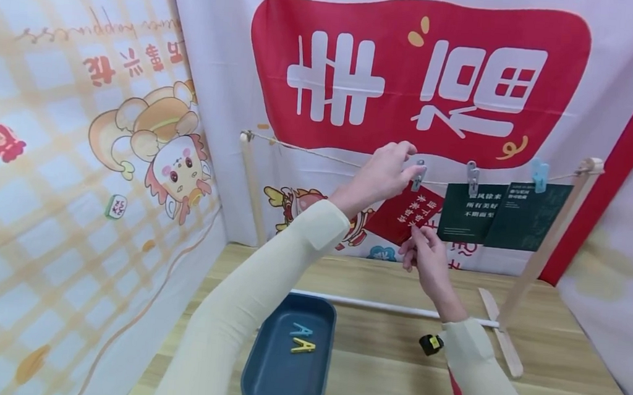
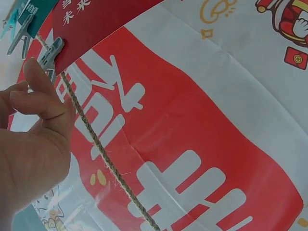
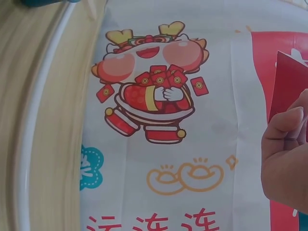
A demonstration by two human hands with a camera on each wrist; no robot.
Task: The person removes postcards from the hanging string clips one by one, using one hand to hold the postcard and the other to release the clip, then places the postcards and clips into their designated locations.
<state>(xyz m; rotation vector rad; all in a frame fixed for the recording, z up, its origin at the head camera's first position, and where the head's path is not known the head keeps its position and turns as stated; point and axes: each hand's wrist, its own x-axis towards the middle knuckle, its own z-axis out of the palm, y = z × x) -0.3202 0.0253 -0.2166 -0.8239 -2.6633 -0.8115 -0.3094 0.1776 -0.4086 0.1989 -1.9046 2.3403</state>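
A red card (image 1: 401, 213) with white characters hangs tilted from the rope (image 1: 325, 156), with a grey clothespin (image 1: 418, 176) at its top. My left hand (image 1: 379, 174) is right beside that clothespin, its thumb and forefinger spread apart. In the left wrist view, the clothespin (image 2: 52, 55) bites the card's edge at the rope, and the fingertips are just off its handles. My right hand (image 1: 426, 256) pinches the lower edge of the red card between thumb and fingers. The right wrist view shows only part of this hand (image 3: 288, 154) and of the card (image 3: 288, 82).
Two dark green cards (image 1: 468, 215) hang to the right under a grey clothespin (image 1: 472, 177) and a blue one (image 1: 539, 176). Wooden posts (image 1: 550, 241) carry the rope. A blue tray (image 1: 285, 387) holds blue and yellow clothespins. A small black-and-yellow object (image 1: 430, 344) lies near a white bar (image 1: 375, 305).
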